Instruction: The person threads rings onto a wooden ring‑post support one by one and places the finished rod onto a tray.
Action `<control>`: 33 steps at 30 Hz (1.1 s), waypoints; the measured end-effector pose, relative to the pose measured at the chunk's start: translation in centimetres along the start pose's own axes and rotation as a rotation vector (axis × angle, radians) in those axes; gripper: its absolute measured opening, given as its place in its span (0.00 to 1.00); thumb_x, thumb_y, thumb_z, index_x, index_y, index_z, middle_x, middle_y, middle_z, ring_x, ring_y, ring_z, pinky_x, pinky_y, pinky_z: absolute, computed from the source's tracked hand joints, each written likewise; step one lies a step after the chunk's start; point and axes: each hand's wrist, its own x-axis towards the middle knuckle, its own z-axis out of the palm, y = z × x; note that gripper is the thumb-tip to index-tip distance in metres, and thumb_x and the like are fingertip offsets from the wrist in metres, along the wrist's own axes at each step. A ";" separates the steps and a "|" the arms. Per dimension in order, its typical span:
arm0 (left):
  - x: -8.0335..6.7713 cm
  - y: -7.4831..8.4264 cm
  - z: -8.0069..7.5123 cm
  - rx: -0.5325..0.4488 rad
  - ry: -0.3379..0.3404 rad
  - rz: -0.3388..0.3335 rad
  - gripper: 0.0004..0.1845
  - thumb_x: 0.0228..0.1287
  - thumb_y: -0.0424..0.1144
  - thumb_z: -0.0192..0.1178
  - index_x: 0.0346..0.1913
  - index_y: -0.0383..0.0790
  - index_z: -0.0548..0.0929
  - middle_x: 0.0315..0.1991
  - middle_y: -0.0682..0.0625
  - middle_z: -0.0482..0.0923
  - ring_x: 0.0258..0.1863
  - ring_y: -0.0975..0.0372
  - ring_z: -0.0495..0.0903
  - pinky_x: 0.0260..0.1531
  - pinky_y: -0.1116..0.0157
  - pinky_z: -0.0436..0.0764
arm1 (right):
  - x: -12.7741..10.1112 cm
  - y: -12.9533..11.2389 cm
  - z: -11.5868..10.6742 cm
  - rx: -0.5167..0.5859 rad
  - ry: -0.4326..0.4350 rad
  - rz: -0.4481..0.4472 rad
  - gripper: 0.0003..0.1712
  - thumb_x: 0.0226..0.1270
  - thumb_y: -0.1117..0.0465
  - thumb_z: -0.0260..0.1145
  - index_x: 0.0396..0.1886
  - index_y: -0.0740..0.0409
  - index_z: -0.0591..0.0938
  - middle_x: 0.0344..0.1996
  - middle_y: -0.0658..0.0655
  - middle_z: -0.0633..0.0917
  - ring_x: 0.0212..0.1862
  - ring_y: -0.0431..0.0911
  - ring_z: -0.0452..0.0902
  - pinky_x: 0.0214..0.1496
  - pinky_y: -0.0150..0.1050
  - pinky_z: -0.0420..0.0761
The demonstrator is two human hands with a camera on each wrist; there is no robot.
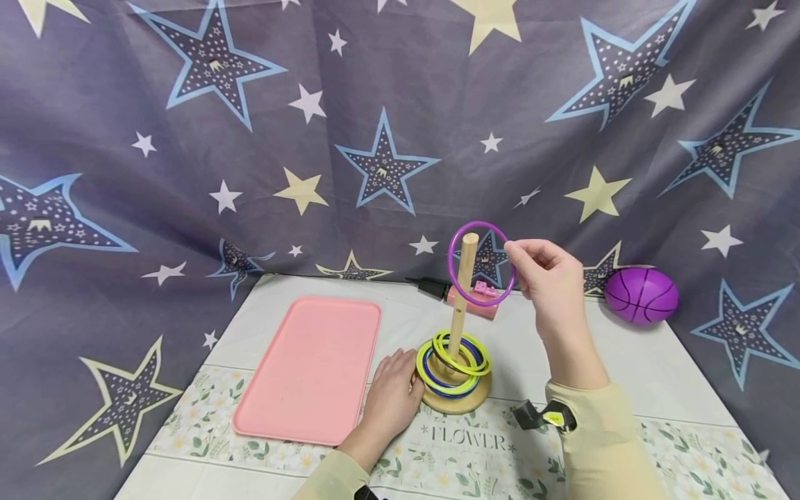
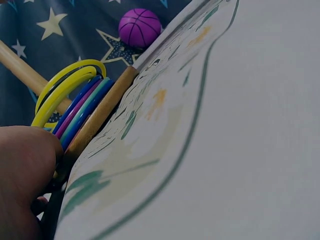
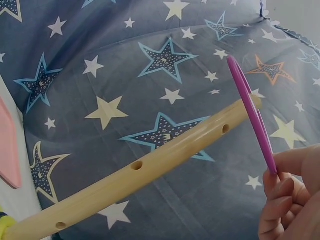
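Note:
My right hand (image 1: 553, 285) pinches a purple ring (image 1: 451, 253) between thumb and fingertips, holding it on edge at the top of a wooden peg (image 1: 458, 316). From the head, the peg's tip shows inside the ring's outline; in the right wrist view the ring (image 3: 250, 112) crosses the peg just below its tip. Yellow rings (image 1: 481, 344) lie tilted over blue ones around the peg's foot, above the round wooden base (image 1: 459, 404). The left wrist view also shows a purple and a teal ring (image 2: 86, 111) in that stack. My left hand (image 1: 395, 392) rests against the base's left side, fingers extended.
A pink tray (image 1: 312, 368) lies left of my left hand. Behind the peg is a pink and black pump-like object (image 1: 484, 309) with small pink dice (image 1: 484, 288). A purple ball (image 1: 641, 296) sits at the back right, by the star-printed curtain (image 1: 387, 83).

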 end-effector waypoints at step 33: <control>0.0 0.2 0.0 0.022 0.009 0.001 0.28 0.81 0.40 0.61 0.78 0.36 0.78 0.77 0.39 0.76 0.81 0.43 0.68 0.85 0.42 0.57 | -1.4 9.6 -1.4 -0.196 -0.022 0.270 0.16 0.75 0.53 0.79 0.46 0.63 0.91 0.20 0.44 0.77 0.20 0.36 0.65 0.20 0.29 0.65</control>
